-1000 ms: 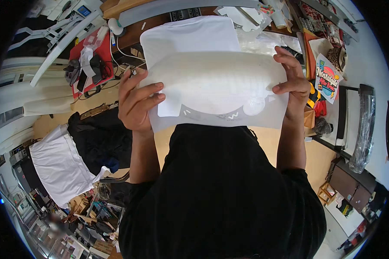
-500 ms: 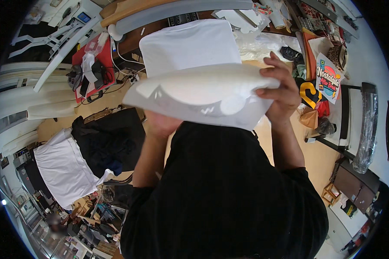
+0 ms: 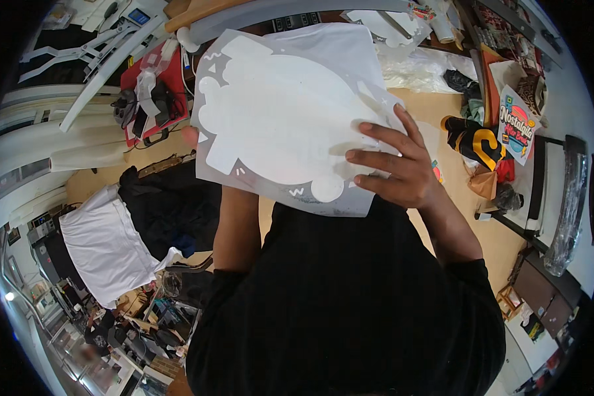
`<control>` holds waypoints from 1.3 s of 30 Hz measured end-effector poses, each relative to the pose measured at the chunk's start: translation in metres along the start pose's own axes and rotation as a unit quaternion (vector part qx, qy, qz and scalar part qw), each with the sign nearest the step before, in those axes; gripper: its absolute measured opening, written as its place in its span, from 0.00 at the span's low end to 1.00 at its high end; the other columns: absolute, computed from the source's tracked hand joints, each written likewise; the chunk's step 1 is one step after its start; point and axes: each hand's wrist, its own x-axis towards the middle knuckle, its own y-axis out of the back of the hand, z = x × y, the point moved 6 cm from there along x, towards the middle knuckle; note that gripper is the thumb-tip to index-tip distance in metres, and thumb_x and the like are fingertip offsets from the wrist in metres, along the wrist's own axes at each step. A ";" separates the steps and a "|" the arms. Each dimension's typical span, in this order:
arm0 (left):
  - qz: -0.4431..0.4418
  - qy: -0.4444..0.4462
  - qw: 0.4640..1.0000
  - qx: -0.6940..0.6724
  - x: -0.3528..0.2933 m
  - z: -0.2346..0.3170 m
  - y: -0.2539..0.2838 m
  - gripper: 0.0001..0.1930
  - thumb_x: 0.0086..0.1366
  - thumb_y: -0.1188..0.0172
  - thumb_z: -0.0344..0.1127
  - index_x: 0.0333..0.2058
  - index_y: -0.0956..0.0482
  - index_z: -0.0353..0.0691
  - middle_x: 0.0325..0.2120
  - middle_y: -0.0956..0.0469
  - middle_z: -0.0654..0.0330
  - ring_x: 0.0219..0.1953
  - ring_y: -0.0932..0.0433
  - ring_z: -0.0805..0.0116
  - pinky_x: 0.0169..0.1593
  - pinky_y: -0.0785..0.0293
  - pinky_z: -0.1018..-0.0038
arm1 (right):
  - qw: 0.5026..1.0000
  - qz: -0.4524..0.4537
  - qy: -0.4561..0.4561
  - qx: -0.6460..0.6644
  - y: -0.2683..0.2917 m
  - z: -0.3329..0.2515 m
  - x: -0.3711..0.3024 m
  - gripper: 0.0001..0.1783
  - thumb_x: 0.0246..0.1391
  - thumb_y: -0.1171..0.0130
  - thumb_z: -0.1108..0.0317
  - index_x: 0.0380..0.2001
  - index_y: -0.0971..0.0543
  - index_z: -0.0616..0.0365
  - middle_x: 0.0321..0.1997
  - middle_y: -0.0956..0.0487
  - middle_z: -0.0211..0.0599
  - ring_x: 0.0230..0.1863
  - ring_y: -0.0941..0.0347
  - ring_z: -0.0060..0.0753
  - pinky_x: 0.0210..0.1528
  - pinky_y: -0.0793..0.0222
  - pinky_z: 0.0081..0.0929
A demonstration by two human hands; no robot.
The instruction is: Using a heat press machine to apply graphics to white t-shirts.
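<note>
Black shirt (image 3: 343, 297) at 6 o'clock. Right hand (image 3: 402, 165) at the sheet's 4 o'clock, fingers spread on its face. Left hand (image 3: 190, 137) mostly hidden behind the sheet, a bit of finger at its 9 o'clock edge; cannot tell whether it pinches. Translucent sheet (image 3: 284, 119) with white printed shapes, tilted, raised just above frame centre, toward 12.

Beyond it, smooth white cloth (image 3: 353, 49) at 12–1, reaching the brown bench (image 3: 261, 29). Clear plastic (image 3: 432, 69) at 1–2.

Pale tan floor (image 3: 488, 241) on both sides. At 9, black fabric (image 3: 171, 211), pale cloth (image 3: 105, 244) beside it. Red surface (image 3: 133, 129) at 10, loaded with small items. At 2–3, black-and-yellow fabric (image 3: 475, 142) near a colourful printed card (image 3: 516, 125).

Farther: plastic-wrapped roll (image 3: 561, 204) at 3, brown cabinet (image 3: 544, 284) at 4, another person (image 3: 99, 333) at 8, blurred.
</note>
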 end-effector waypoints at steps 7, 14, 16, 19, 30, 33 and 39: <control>-0.050 0.025 0.972 -0.226 0.011 0.015 -0.004 0.46 0.63 0.42 0.67 0.70 0.41 0.42 0.68 0.37 0.54 0.68 0.37 0.52 0.69 0.39 0.53 | 1.000 0.027 -0.016 0.004 -0.003 0.015 0.007 0.06 0.40 0.28 0.67 0.21 0.18 0.44 0.48 0.15 0.23 0.64 0.27 0.46 0.74 0.50 0.64; -0.091 0.039 0.915 -0.391 0.005 0.029 -0.017 0.48 0.62 0.42 0.69 0.70 0.43 0.42 0.69 0.38 0.54 0.69 0.37 0.52 0.69 0.40 0.51 | 0.996 0.055 -0.044 0.056 -0.007 0.029 0.010 0.09 0.36 0.29 0.71 0.22 0.15 0.40 0.47 0.14 0.25 0.65 0.28 0.47 0.73 0.49 0.60; -0.091 0.046 0.910 -0.401 0.010 0.029 -0.022 0.49 0.62 0.43 0.70 0.71 0.44 0.41 0.69 0.39 0.53 0.69 0.38 0.52 0.69 0.41 0.50 | 0.995 0.059 -0.045 0.063 -0.007 0.031 0.011 0.09 0.36 0.29 0.70 0.23 0.14 0.39 0.47 0.14 0.26 0.65 0.27 0.47 0.73 0.49 0.59; -0.146 -0.007 0.948 -0.284 0.019 0.029 -0.054 0.50 0.62 0.44 0.72 0.71 0.44 0.42 0.70 0.40 0.53 0.70 0.39 0.52 0.70 0.42 0.51 | 0.995 0.073 -0.037 0.055 -0.010 0.029 0.009 0.09 0.35 0.30 0.69 0.24 0.14 0.40 0.47 0.14 0.25 0.63 0.26 0.46 0.72 0.49 0.59; 0.094 0.124 0.988 0.022 -0.019 -0.018 -0.092 0.25 0.62 0.35 0.22 0.58 0.29 0.30 0.53 0.22 0.52 0.55 0.22 0.62 0.58 0.25 0.65 | 0.988 0.102 -0.060 -0.094 -0.005 0.009 0.010 0.19 0.34 0.34 0.68 0.35 0.11 0.38 0.44 0.17 0.25 0.50 0.23 0.38 0.63 0.38 0.51; 0.118 0.120 0.979 0.112 -0.016 -0.012 -0.101 0.25 0.59 0.33 0.19 0.56 0.28 0.30 0.49 0.20 0.53 0.50 0.20 0.65 0.54 0.22 0.68 | 0.988 0.097 -0.057 -0.108 -0.006 0.006 0.015 0.21 0.33 0.34 0.69 0.36 0.12 0.38 0.44 0.18 0.25 0.49 0.23 0.37 0.60 0.36 0.49; 0.133 0.094 0.982 0.096 -0.013 -0.008 -0.102 0.24 0.59 0.36 0.17 0.55 0.28 0.29 0.48 0.20 0.53 0.51 0.20 0.65 0.56 0.23 0.68 | 0.986 0.108 -0.066 -0.106 -0.005 0.010 0.018 0.23 0.32 0.35 0.73 0.37 0.12 0.39 0.43 0.18 0.26 0.47 0.22 0.35 0.56 0.33 0.45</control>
